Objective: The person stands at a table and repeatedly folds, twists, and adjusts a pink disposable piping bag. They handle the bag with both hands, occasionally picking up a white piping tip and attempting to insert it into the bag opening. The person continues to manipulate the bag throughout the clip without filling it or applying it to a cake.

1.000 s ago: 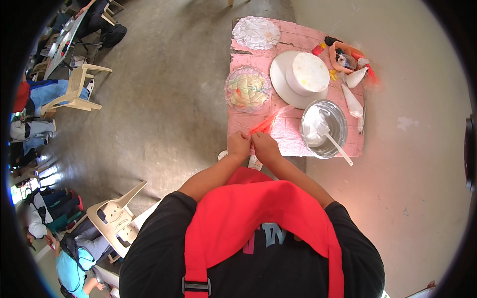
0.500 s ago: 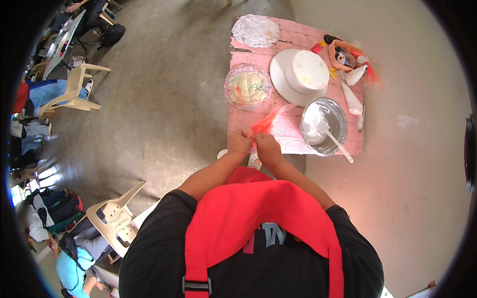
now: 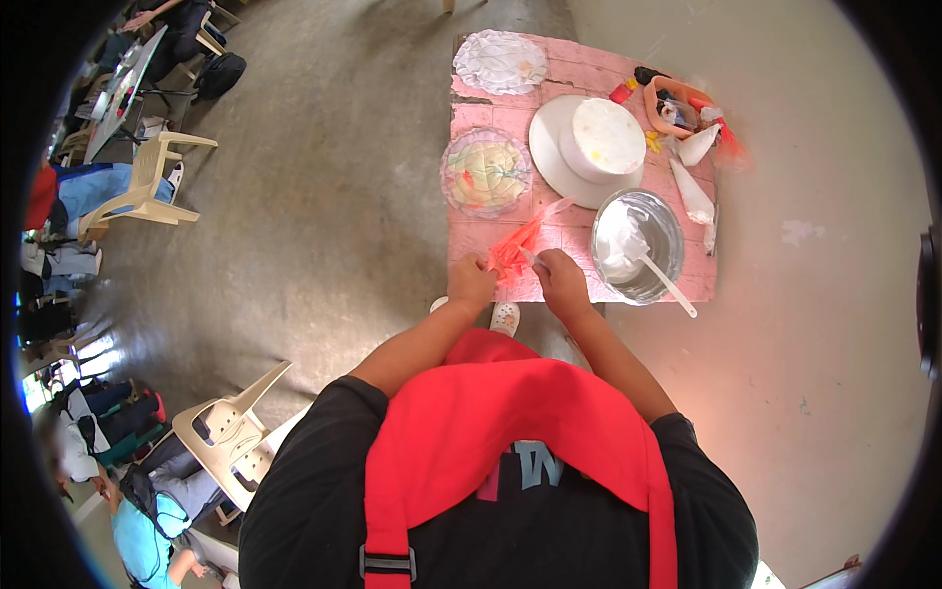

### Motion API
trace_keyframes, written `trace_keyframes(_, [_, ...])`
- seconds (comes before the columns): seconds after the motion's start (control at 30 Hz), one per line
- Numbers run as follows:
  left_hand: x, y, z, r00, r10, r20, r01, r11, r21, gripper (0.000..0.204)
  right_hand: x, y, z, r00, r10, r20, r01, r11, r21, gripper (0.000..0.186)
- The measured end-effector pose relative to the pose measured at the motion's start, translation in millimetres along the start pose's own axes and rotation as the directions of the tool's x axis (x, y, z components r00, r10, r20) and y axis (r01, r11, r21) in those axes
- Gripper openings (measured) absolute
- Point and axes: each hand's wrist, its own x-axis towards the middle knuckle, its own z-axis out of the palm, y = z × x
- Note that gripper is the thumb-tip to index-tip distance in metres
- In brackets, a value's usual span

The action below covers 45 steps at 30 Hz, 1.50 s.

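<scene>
My left hand (image 3: pixel 476 280) grips the near end of a crumpled red-orange plastic bag (image 3: pixel 515 250) at the pink table's front edge. My right hand (image 3: pixel 562 280) is closed on a small pale, pointed object (image 3: pixel 533 258), too small to make out, against the bag. Right of it stands a metal bowl (image 3: pixel 666 255) of white cream with a white spatula (image 3: pixel 672 290). Beyond, a white round cake (image 3: pixel 605 133) sits on a turntable (image 3: pixel 549 167). A pastel, ruffled round item (image 3: pixel 486 169) lies at the left, a white one (image 3: pixel 500 61) at the far left corner.
On the pink table (image 3: pixel 579 64) are an orange basket (image 3: pixel 662 111), red and yellow bottles (image 3: pixel 621 91) and white piping bags (image 3: pixel 692 191). Seated people (image 3: pixel 147 530), plastic chairs (image 3: pixel 152 172) and another table (image 3: pixel 128 83) line the left side.
My right hand has moved a little to the right, away from my left hand, and now shows the pale object in its fingers. The red bag between them is more visible.
</scene>
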Motion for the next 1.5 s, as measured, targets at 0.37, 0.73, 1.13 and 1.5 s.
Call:
trace_keyframes(0.37, [-13, 13, -14, 0.939, 0.344, 0.014, -0.342, 0.927, 0.155, 0.020, -10, 4, 10, 0.995, 0.001, 0.100, -0.003, 1.000, 0.017, 0.015])
trace_keyframes(0.73, [-29, 43, -44, 0.607, 0.784, 0.131, -0.757, 0.521, 0.394, 0.032, -31, 5, -11, 0.974, 0.211, 0.083, -0.219, 0.969, 0.112, 0.022])
trace_keyframes(1.13, [-27, 41, -32, 0.535, 0.797, 0.281, -0.777, 0.332, 0.535, 0.016, -47, 4, 8, 0.972, 0.227, -0.068, -0.218, 0.969, 0.116, 0.022])
trace_keyframes(1.5, [6, 20, -23, 0.588, 0.793, 0.157, -0.808, 0.584, 0.074, 0.012, -56, -9, 4, 0.938, 0.323, -0.128, -0.316, 0.946, 0.074, 0.019])
